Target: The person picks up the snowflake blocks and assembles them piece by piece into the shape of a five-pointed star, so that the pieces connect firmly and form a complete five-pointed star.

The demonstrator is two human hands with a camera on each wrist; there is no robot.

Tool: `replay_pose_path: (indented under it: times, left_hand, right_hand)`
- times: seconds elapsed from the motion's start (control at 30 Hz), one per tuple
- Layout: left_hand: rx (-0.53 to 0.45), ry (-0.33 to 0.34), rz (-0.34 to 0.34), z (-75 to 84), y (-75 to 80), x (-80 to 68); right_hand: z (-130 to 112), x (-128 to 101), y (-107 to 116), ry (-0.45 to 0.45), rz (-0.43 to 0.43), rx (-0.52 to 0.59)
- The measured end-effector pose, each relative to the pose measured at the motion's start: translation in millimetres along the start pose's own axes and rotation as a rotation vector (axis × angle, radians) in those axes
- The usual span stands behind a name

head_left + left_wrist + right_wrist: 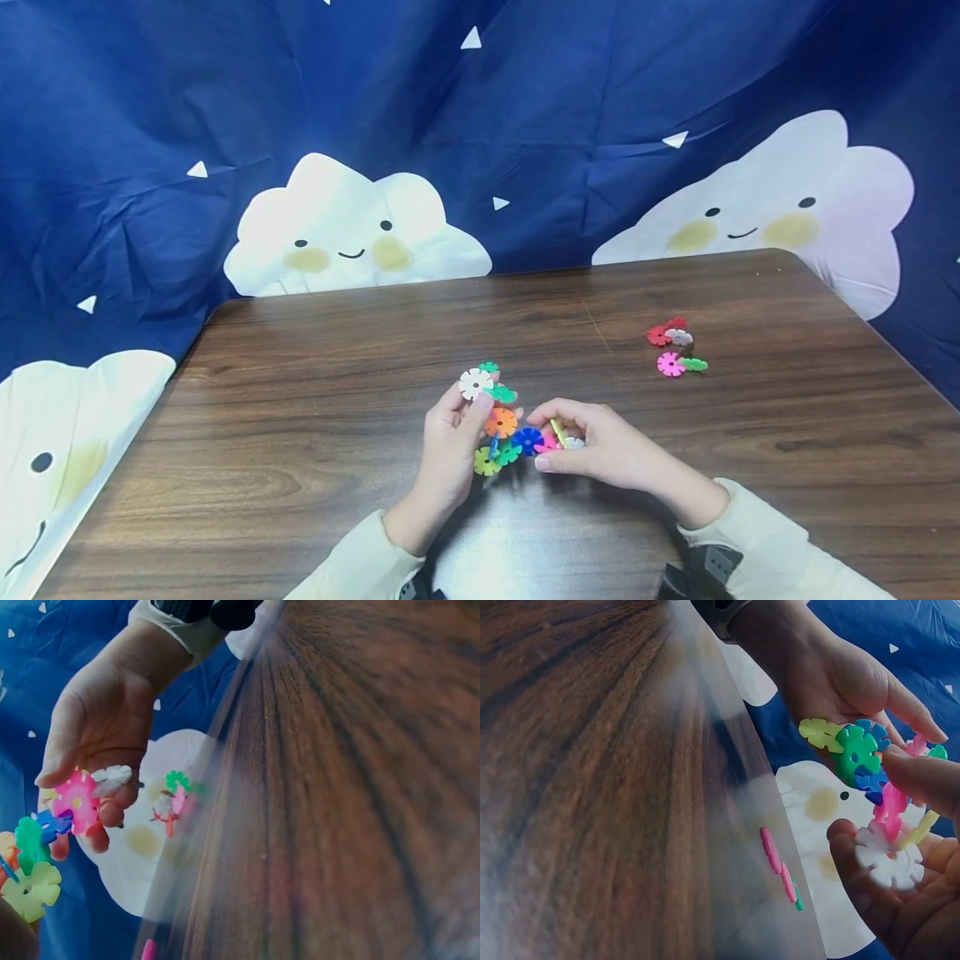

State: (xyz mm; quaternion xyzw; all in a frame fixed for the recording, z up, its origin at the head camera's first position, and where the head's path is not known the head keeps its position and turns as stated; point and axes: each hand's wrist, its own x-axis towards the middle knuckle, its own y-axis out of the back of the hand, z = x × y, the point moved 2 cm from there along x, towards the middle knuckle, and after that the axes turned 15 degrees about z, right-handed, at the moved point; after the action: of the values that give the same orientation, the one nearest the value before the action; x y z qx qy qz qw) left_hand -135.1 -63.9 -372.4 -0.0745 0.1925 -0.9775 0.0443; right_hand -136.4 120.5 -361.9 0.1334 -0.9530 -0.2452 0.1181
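No writing showed anywhere. My left hand (450,450) and right hand (600,450) both pinched the disc chain (501,423) above the table's (300,400) near edge; spare discs (675,348) lay well apart, open wood between.

Dark wood table (300,433) in front — behind it, big blue cloth (570,125) with smiling white clouds (345,229).

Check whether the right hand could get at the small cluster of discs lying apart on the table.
Probably yes, but not freely. The small cluster lies on bare table on the right hand's side with nothing between, yet that hand's grip is on the chain of discs, also held by the left hand.
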Motion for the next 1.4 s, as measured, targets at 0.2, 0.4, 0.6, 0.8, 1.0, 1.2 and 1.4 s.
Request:
replay_pose_path:
  times: [0.2,0.4,0.6,0.8,1.0,1.2,1.4]
  left_hand:
    - [-0.016,-0.007,0.036,0.5,1.1,1.2]
    - [-0.046,-0.001,0.055,0.7,2.5,1.1]
    - [-0.059,-0.018,0.058,0.5,3.4,0.9]
    - [0.018,0.004,0.104,0.5,6.2,-1.2]
    - [0.091,0.025,0.163,0.7,8.0,-1.8]
    - [0.095,0.012,0.17,1.1,8.8,-2.5]
    - [0.1,0.014,0.173,1.5,10.8,-4.3]
  right_hand:
    - [2.4,2.8,-0.1,0.015,0.0,0.076]
    - [8.0,12.7,9.2,0.011,-0.013,0.237]
    - [19.6,30.5,14.8,-0.075,0.029,0.328]
    - [34.9,47.1,6.9,-0.131,0.04,0.271]
    - [40.1,54.5,-6.7,-0.068,0.014,0.119]
    - [36.6,57.9,-21.9,0.006,-0.055,0.056]
    - [33.6,59.7,-30.8,0.097,-0.11,0.022]
